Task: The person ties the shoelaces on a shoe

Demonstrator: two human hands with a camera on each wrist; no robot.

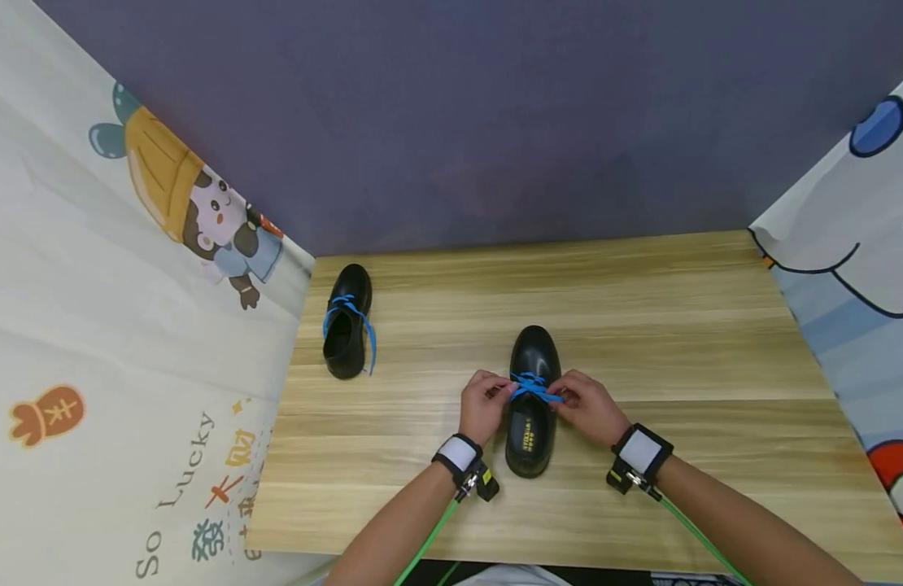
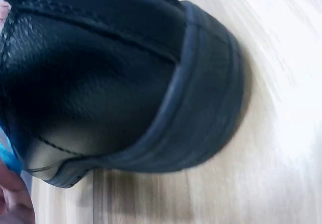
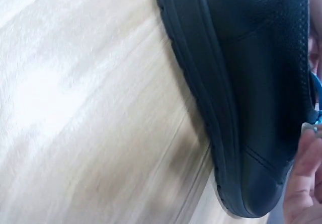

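A black leather shoe stands on the wooden table, toe pointing away from me, with blue shoelaces crossed over its opening. On its left side my left hand pinches the lace between thumb and forefinger. My right hand pinches the lace on the other side. The left wrist view shows the shoe's heel close up, with only a bit of the left fingers at the edge. In the right wrist view, the shoe's side fills the middle and right fingertips meet the blue lace.
A second black shoe with loose blue laces stands at the table's back left. The wooden table meets a dark panel behind, and printed curtains hang at both sides. Green cables run from the wrist cameras.
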